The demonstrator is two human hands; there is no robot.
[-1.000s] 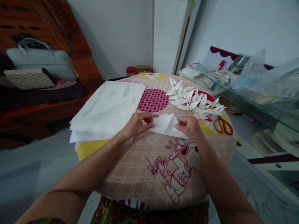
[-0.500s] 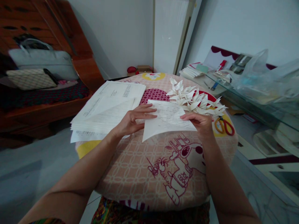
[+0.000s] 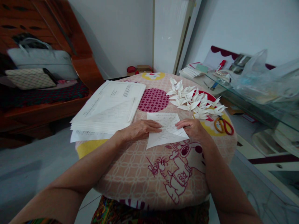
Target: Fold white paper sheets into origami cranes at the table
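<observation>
A small sheet of written paper [image 3: 163, 138] lies low over the cloth in front of me, one part of it folded over. My left hand [image 3: 142, 128] is on its left edge, fingers together on top and the thumb hidden. At the right edge, my right hand [image 3: 192, 129] grips the sheet between thumb and fingers. Just beyond it lies a cluster of folded white paper pieces with pointed tips [image 3: 191, 98]. On the left is a tall stack of printed paper sheets [image 3: 105, 109], with a loosely folded piece on top.
Red-handled scissors [image 3: 224, 126] lie near the right edge of the round cloth-covered table [image 3: 130, 174]. Right of it stands a glass shelf [image 3: 252, 107] with plastic bags [image 3: 254, 77]. A wooden bench [image 3: 86, 65] with a grey handbag [image 3: 46, 60] is at left.
Both hands have moved the sheet nearer to me and lower toward the cloth. The left fingers, spread before, are now together. The purple patterned circle beyond is more fully uncovered.
</observation>
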